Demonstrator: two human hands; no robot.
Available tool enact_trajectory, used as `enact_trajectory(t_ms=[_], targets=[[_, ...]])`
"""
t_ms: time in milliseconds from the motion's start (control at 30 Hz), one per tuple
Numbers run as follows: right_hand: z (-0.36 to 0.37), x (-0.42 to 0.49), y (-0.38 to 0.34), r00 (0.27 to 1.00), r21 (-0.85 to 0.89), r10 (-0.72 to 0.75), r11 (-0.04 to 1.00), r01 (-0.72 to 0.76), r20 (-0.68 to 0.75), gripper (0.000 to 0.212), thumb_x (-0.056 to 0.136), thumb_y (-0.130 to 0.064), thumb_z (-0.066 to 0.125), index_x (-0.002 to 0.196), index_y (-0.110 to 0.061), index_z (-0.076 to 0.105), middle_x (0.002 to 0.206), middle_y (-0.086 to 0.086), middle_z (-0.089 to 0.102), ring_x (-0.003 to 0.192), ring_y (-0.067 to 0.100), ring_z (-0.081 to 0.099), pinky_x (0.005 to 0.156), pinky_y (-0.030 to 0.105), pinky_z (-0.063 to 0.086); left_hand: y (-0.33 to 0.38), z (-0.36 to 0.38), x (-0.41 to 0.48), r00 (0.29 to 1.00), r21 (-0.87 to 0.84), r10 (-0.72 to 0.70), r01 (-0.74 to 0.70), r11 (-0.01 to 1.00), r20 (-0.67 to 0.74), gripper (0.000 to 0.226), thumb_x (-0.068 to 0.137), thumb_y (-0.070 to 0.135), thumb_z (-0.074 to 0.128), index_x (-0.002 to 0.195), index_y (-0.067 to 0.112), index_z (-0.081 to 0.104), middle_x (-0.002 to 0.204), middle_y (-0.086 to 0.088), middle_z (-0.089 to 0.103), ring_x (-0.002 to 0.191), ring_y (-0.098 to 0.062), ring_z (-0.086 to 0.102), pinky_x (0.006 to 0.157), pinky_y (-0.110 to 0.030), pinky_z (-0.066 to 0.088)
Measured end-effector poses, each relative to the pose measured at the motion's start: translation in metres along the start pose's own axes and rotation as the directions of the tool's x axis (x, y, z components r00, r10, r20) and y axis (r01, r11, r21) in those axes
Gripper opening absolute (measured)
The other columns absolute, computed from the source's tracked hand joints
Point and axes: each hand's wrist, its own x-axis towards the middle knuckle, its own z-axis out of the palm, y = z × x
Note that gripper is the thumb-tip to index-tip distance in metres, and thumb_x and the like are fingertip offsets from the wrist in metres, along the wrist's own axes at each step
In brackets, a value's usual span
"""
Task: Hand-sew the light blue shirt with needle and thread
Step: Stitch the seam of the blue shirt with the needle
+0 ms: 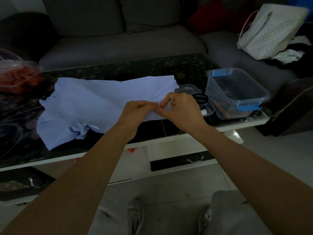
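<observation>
The light blue shirt (94, 100) lies spread on the dark glass table (118, 72), with its right edge lifted a little. My left hand (138, 111) pinches that edge of the cloth. Close beside it, my right hand (181, 111) pinches a thin needle (167, 101) that sticks into the cloth at the shirt's edge. A pale thread (163, 128) hangs down from the shirt over the table's front edge.
A clear plastic box with blue clips (237, 94) stands at the right of the table. Its lid (205, 107) lies beside it with black scissors (201, 98) and a white spool. A red bag (18, 77) sits far left. A grey sofa (127, 41) stands behind.
</observation>
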Motion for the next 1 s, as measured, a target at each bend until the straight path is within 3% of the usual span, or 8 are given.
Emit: enact_trajectory(t_ms=[167,300,400,633,733,833,933,1000], targets=[[-0.003,0.000,0.002,0.997,0.039,-0.056,0.998,0.054,0.056,0.008,0.083,-0.019,0.071,0.078,-0.012,0.069,0.049,-0.019,0.043,0.049,-0.002,0.048,0.055,0.015,0.037,0.000,0.000,0.000,1.000,-0.010,0.005,-0.005,1.000,-0.017,0.014,0.086,0.020,0.067,0.085,0.008,0.075,0.094,-0.014,0.073,0.094,-0.026,0.067,0.089,-0.033,0.053],[-0.013,-0.007,0.000,0.915,0.200,-0.168,0.975,0.099,0.366,0.008,0.082,-0.012,0.073,0.074,-0.011,0.069,0.044,-0.015,0.046,0.045,0.003,0.044,0.051,0.013,0.032,-0.001,-0.001,0.003,0.998,-0.003,0.017,-0.017,1.000,-0.056,0.013,0.086,0.020,0.068,0.077,0.012,0.074,0.094,-0.015,0.072,0.095,-0.027,0.066,0.092,-0.037,0.053],[-0.015,-0.009,0.001,0.868,0.185,-0.185,0.977,0.110,0.461,0.008,0.082,-0.014,0.074,0.077,-0.009,0.071,0.049,-0.010,0.045,0.045,0.005,0.041,0.049,0.018,0.032,-0.001,-0.001,0.004,0.997,0.022,0.039,-0.038,0.999,-0.062,0.016,0.086,0.019,0.068,0.071,0.016,0.072,0.086,-0.008,0.071,0.089,-0.023,0.065,0.089,-0.035,0.052],[-0.021,-0.004,0.006,0.946,0.239,-0.078,0.971,0.001,0.315,0.009,0.085,-0.013,0.071,0.078,-0.012,0.064,0.042,-0.012,0.042,0.041,0.004,0.038,0.049,0.011,0.029,0.000,-0.002,0.000,0.996,0.043,0.076,-0.074,0.996,-0.041,0.013,0.087,0.018,0.066,0.076,0.017,0.073,0.087,-0.004,0.072,0.088,-0.016,0.066,0.084,-0.026,0.053],[-0.023,0.003,0.012,0.992,0.305,0.050,0.949,-0.083,0.116,0.011,0.089,-0.011,0.063,0.099,-0.013,0.063,0.062,0.018,0.056,0.046,0.006,0.040,0.052,0.012,0.037,0.001,-0.002,-0.003,0.993,0.086,0.116,-0.116,0.990,0.005,0.013,0.089,0.017,0.064,0.080,0.018,0.073,0.081,0.005,0.072,0.077,-0.004,0.067,0.072,-0.015,0.053],[-0.020,0.006,0.020,0.955,0.334,0.212,0.902,-0.273,0.207,0.030,0.090,-0.022,0.065,0.116,-0.008,0.062,0.098,0.019,0.064,0.066,0.006,0.054,0.064,0.011,0.046,0.001,-0.002,-0.003,0.988,0.123,0.149,-0.152,0.981,0.036,0.013,0.089,0.016,0.063,0.081,0.017,0.073,0.077,0.008,0.071,0.074,-0.002,0.066,0.069,-0.013,0.052],[-0.018,0.007,0.027,0.921,0.349,0.261,0.867,-0.355,0.289,0.040,0.089,-0.023,0.066,0.101,0.015,0.061,0.103,0.033,0.063,0.081,0.033,0.063,0.079,0.034,0.053,0.000,-0.003,-0.001,0.985,0.147,0.167,-0.173,0.974,0.051,0.010,0.089,0.017,0.064,0.089,0.014,0.074,0.088,0.001,0.072,0.084,-0.010,0.067,0.078,-0.019,0.054],[-0.021,0.007,0.027,0.923,0.417,0.282,0.830,-0.372,0.262,0.034,0.090,-0.019,0.066,0.097,0.014,0.062,0.095,0.029,0.065,0.076,0.029,0.063,0.071,0.026,0.054,-0.002,-0.005,0.001,0.980,0.216,0.197,-0.201,0.955,0.041,0.014,0.089,0.016,0.064,0.098,0.011,0.073,0.095,-0.001,0.071,0.086,-0.010,0.065,0.076,-0.014,0.052]])
